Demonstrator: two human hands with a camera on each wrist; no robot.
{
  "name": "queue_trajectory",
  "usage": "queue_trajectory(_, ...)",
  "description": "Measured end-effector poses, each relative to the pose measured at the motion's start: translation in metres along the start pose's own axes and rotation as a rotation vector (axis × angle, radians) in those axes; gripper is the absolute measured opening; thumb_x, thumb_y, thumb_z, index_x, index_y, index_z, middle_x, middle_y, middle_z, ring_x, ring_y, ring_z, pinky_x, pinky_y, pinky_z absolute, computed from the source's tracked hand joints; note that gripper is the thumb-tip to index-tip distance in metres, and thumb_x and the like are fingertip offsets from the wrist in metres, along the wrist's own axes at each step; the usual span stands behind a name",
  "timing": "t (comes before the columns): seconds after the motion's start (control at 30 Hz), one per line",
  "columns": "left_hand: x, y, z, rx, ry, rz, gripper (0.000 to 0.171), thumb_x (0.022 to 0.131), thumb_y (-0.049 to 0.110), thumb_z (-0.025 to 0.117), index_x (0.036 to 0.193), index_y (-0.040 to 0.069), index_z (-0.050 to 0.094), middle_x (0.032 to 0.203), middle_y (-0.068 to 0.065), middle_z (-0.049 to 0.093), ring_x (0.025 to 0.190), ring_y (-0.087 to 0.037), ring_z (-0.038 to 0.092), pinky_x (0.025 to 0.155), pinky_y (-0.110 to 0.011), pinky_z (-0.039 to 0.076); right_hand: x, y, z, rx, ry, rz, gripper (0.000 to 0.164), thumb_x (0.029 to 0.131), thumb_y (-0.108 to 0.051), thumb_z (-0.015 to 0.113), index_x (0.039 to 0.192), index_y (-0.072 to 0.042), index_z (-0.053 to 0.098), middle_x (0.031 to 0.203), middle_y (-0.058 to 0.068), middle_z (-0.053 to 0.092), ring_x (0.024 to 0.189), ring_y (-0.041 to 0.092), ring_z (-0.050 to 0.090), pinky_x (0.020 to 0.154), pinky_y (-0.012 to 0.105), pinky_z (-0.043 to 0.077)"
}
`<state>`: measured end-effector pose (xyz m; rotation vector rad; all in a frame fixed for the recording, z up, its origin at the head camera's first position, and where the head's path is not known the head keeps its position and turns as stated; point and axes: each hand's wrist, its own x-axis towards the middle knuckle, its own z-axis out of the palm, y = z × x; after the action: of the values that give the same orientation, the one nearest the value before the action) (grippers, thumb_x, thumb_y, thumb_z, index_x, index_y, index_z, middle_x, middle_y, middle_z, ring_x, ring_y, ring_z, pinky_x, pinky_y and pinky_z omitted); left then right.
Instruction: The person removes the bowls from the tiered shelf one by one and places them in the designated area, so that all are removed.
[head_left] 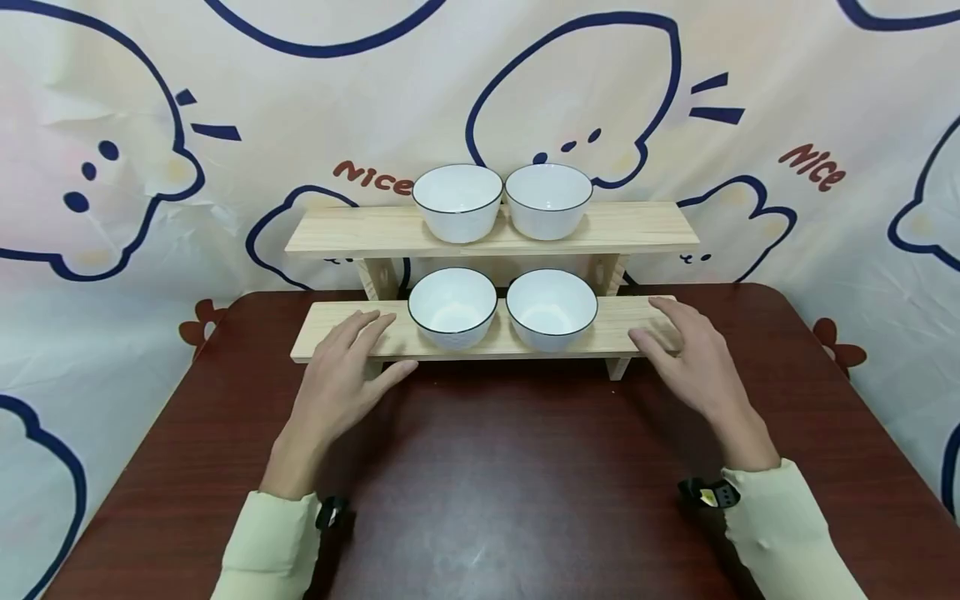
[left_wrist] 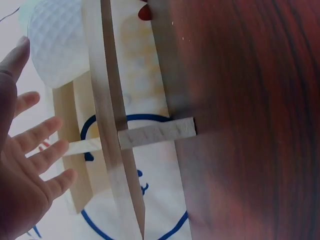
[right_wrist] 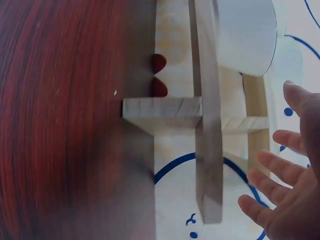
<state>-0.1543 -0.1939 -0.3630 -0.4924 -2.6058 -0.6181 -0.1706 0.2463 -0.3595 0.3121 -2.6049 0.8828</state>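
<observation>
Two white bowls with dark rims, a left one (head_left: 453,308) and a right one (head_left: 552,310), sit side by side on the lower board (head_left: 345,333) of a pale wooden two-step rack. Another pair, a left bowl (head_left: 458,202) and a right bowl (head_left: 549,201), stands on the upper board (head_left: 337,233). My left hand (head_left: 341,375), fingers spread and holding nothing, overlaps the lower board's left end, thumb toward the nearest bowl. At the board's right end is my right hand (head_left: 693,358), also empty with fingers apart. In the left wrist view, a bowl (left_wrist: 57,42) shows a quilted outer surface.
The rack stands on wooden legs (right_wrist: 165,110) near the back of a dark reddish-brown table (head_left: 480,483). Close behind it hangs a pale cloth (head_left: 360,100) with blue cartoon outlines. Dark wrist bands, left (head_left: 330,512) and right (head_left: 708,493), show at the sleeve cuffs.
</observation>
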Motion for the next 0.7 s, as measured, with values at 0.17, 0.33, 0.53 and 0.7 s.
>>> queue_trajectory(0.17, 0.005, 0.003, 0.004, -0.069, 0.011, -0.02, 0.068, 0.089, 0.037, 0.079, 0.145, 0.009, 0.053, 0.144, -0.016, 0.053, 0.133, -0.04, 0.046, 0.107, -0.061, 0.037, 0.001, 0.012, -0.001, 0.015, -0.015, 0.024, 0.057, 0.099, -0.037, 0.067, 0.142, -0.001, 0.055, 0.145, 0.026, 0.051, 0.135, 0.047, 0.043, 0.105, 0.068, 0.034)
queue_trajectory(0.33, 0.01, 0.005, 0.011, -0.156, 0.01, -0.052, 0.067, 0.09, 0.036, 0.079, 0.145, 0.009, 0.052, 0.146, -0.015, 0.052, 0.136, -0.038, 0.044, 0.11, -0.058, 0.035, 0.001, 0.02, -0.003, 0.029, -0.031, 0.064, 0.058, 0.1, -0.039, 0.064, 0.142, -0.001, 0.054, 0.146, 0.026, 0.049, 0.135, 0.047, 0.043, 0.105, 0.067, 0.035)
queue_trajectory(0.53, 0.018, 0.003, 0.02, -0.239, 0.02, -0.06, 0.066, 0.09, 0.033, 0.079, 0.143, 0.006, 0.052, 0.145, -0.015, 0.053, 0.137, -0.037, 0.043, 0.112, -0.058, 0.033, 0.001, 0.03, -0.002, 0.027, -0.032, 0.076, 0.059, 0.1, -0.039, 0.065, 0.142, 0.0, 0.053, 0.147, 0.027, 0.048, 0.134, 0.047, 0.043, 0.104, 0.068, 0.035)
queue_trajectory(0.7, 0.022, 0.003, 0.02, -0.276, 0.026, -0.071, 0.067, 0.089, 0.031, 0.081, 0.143, 0.004, 0.053, 0.146, -0.016, 0.053, 0.139, -0.036, 0.041, 0.113, -0.059, 0.031, 0.001, 0.038, -0.001, 0.02, -0.016, 0.05, 0.059, 0.098, -0.036, 0.068, 0.14, 0.003, 0.054, 0.145, 0.028, 0.048, 0.131, 0.046, 0.045, 0.101, 0.067, 0.038)
